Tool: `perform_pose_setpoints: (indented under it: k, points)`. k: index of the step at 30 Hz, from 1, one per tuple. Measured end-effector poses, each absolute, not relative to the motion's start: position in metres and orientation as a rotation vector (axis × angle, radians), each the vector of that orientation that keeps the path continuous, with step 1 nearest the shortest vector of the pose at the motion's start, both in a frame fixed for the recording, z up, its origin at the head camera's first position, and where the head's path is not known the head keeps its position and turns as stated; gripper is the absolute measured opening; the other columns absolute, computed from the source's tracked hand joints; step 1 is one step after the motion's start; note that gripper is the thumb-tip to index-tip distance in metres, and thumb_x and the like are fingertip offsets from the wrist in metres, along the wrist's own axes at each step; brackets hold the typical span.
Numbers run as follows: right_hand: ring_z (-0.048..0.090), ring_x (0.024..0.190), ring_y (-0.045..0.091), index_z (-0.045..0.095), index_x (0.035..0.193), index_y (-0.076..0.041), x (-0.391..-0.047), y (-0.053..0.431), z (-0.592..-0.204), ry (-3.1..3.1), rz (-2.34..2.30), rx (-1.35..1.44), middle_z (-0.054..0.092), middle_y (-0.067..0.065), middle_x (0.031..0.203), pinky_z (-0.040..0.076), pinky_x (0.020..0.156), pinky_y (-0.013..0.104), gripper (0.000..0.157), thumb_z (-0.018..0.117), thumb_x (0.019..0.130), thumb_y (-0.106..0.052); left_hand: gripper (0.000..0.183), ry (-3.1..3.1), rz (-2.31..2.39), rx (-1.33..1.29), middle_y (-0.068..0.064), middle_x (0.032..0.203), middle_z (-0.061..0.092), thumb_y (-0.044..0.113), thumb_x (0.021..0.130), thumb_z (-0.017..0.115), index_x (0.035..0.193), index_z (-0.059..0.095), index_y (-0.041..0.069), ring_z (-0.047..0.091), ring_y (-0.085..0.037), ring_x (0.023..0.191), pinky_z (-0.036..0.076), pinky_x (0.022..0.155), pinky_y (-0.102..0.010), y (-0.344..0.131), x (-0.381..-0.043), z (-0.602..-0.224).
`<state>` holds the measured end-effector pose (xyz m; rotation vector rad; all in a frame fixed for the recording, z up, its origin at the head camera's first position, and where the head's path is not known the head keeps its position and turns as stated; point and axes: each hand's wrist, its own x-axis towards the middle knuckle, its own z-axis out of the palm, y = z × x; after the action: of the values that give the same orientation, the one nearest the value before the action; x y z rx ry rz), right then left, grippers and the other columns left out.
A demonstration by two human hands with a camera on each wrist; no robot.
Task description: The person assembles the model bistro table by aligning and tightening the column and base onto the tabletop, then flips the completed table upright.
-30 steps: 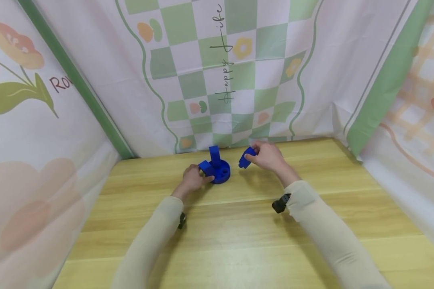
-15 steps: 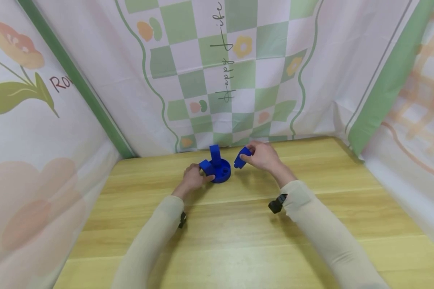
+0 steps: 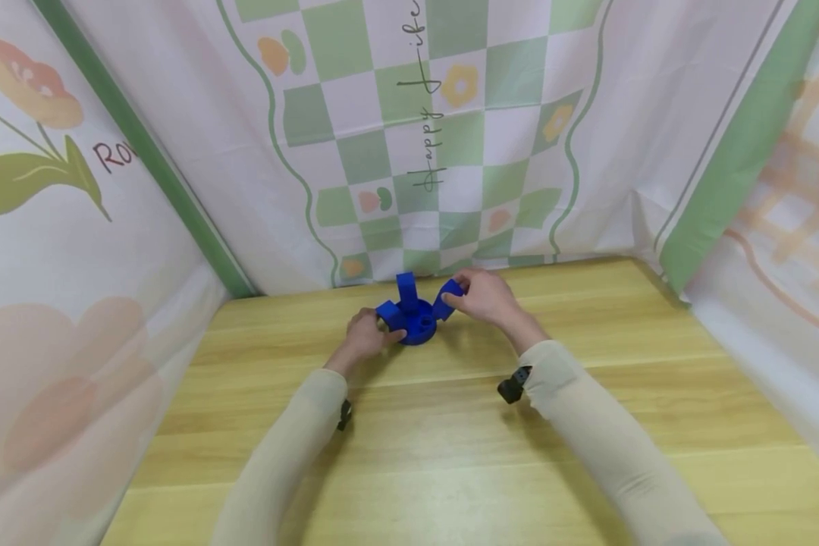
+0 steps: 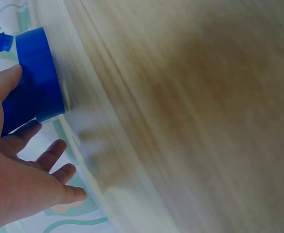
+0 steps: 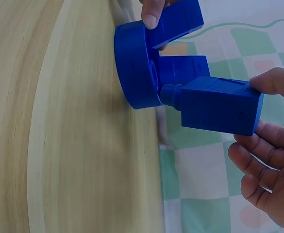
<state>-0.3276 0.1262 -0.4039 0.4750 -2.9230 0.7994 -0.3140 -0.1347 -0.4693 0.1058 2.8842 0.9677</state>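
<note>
A round blue base [image 3: 419,335] with a raised rim and holes sits near the table's far edge. One blue block [image 3: 406,290] stands upright at its back. Another blue block [image 3: 387,312] leans outward on its left side, and my left hand [image 3: 365,336] pinches it between thumb and fingers, the thumb close to the base. My right hand [image 3: 486,294] grips the wide end of a third blue block [image 5: 219,107], tilted with its narrow round neck [image 5: 171,96] toward the base. At the rim the neck overlaps the base; whether they touch, I cannot tell.
The wooden table [image 3: 416,447] stretches toward me. A patterned cloth [image 3: 450,174] hangs right behind the base, with more cloth at the left [image 3: 75,341] and right [image 3: 778,303] sides.
My right hand has moved left, bringing its blue block from apart to the right side of the base. My left hand stays in place on its block.
</note>
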Motion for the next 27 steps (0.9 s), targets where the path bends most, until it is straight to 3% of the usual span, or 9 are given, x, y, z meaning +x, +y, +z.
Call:
perform_pose_setpoints:
  k: [8,27]
  points:
    - [0.068,0.100,0.029,0.068,0.120,-0.008,-0.328,0.115,-0.405,-2.935,0.811,0.484,0.073,0.011,0.108,0.054,0.089,0.044,0.050,0.067,0.089,-0.047,0.065,2.877,0.986,0.094,-0.018,0.135,0.056,0.048,0.086,0.075,0.134,0.059,0.007,0.048,-0.039,0.131,0.038,0.114,-0.050,-0.134,-0.314,-0.469]
    - [0.067,0.103,0.030,0.068,0.121,-0.010,-0.333,0.096,-0.411,-2.950,0.774,0.516,0.073,0.010,0.112,0.054,0.091,0.046,0.048,0.069,0.089,-0.046,0.070,2.840,1.012,0.050,-0.018,0.137,0.055,0.047,0.087,0.075,0.139,0.055,0.005,0.047,-0.039,0.132,0.038,0.115,-0.050,-0.133,-0.311,-0.465]
